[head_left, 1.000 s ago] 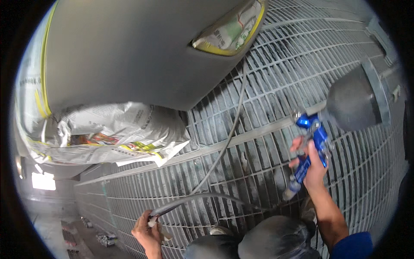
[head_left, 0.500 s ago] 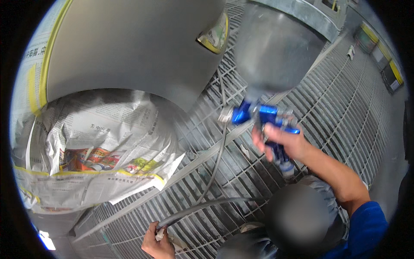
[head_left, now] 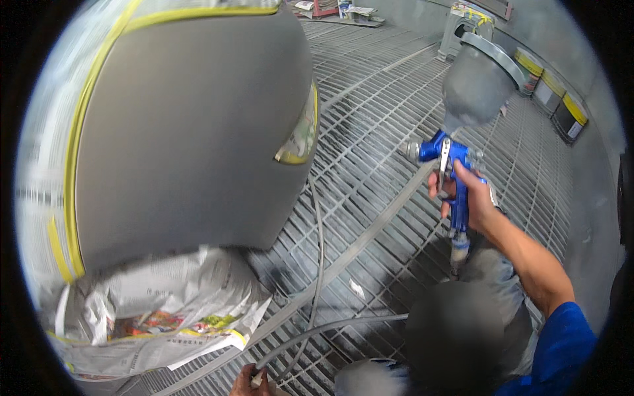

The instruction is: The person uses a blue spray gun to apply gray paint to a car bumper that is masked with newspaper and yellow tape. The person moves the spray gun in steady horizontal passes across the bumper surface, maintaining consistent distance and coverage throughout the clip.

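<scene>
My right hand (head_left: 472, 195) is closed round the handle of a blue spray gun (head_left: 456, 173), held upright with its nozzle toward the left. On top of the gun sits a grey paint cup (head_left: 479, 86). Low in the view, my left hand (head_left: 251, 383) grips the grey air hose (head_left: 343, 323), partly cut off by the lower edge; something small and whitish shows at its fingers. Left of the gun, and apart from it, stands a grey car body panel (head_left: 191, 132) edged with yellow masking tape (head_left: 78, 152). Newspaper (head_left: 165, 290) covers the wheel area below it.
Slatted metal grating (head_left: 376, 178) forms the floor. Several cans (head_left: 569, 119) line the right wall, and a dusty box-like stand (head_left: 462, 33) is behind the cup. Papers (head_left: 360, 13) lie at the far end. A round dark blur (head_left: 456, 330) hides part of my legs.
The view has tilted up, showing more of the panel and the far floor. The spray gun appears farther right and more upright. My left hand sits lower in view, still on the hose.
</scene>
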A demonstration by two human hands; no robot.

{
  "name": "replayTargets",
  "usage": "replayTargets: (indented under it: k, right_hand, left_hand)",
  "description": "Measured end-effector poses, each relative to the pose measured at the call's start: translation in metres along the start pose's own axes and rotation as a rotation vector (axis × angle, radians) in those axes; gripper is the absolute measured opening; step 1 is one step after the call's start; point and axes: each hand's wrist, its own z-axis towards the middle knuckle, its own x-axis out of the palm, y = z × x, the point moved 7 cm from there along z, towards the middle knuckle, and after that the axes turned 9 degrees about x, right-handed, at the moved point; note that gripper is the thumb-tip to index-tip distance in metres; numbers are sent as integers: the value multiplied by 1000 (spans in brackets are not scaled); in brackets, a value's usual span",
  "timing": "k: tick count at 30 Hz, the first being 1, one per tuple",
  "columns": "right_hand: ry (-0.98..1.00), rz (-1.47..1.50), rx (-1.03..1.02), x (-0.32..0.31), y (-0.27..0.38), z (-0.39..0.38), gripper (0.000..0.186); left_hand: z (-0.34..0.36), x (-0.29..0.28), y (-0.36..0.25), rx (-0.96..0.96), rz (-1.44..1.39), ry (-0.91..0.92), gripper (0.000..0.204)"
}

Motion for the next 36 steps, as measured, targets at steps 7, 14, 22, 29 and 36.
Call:
replayTargets:
  k: [7, 14, 22, 29, 36]
  right_hand:
    - [658, 150, 204, 22, -25, 71, 40]
    - [1148, 34, 317, 9, -26, 156, 30]
    - [426, 118, -30, -89, 54, 296, 32]
    - [1030, 92, 266, -57, 82, 269, 30]
    - [1493, 234, 461, 5, 107, 249, 34]
  left_hand:
    - [34, 13, -98, -13, 203, 142, 31]
    - [79, 34, -236, -217, 191, 176, 27]
    - [74, 50, -321, -423, 328, 29, 23]
    - [79, 51, -367, -435, 397, -184, 25]
    - [67, 33, -386, -573, 396, -274, 30]
